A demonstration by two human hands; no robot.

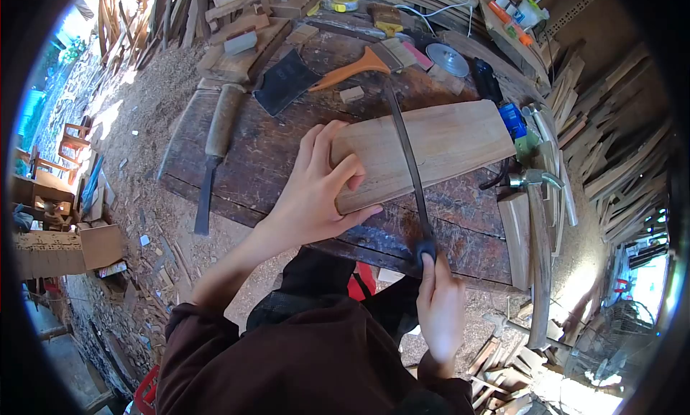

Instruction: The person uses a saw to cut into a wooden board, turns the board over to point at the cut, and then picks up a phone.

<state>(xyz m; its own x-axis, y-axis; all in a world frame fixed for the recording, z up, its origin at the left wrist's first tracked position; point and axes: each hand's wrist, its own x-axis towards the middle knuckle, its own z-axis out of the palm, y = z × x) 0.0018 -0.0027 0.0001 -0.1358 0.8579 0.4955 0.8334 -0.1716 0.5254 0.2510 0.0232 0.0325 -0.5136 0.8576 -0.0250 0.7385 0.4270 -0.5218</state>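
A pale wooden board (460,138) lies slantwise on the dark, worn workbench (259,167). My left hand (313,178) grips the board's left end, with the thumb along the near edge and the fingers curled over the face. In my right hand (440,307) is the black handle of a long, narrow file (406,145), its dark metal strip lying across the middle of the board. Beyond the board are a small wood block (351,94), an orange handle (352,68) and a broad black flat piece (287,82). A wood-handled chisel (219,131) rests left of my left hand.
A hammer (537,179) and wood strips stand at the bench's right side. A yellow tape measure (343,2), wooden blocks (241,43) and a round metal disc (447,59) lie along the far side. Shavings cover the floor, and a cardboard box (99,246) sits left.
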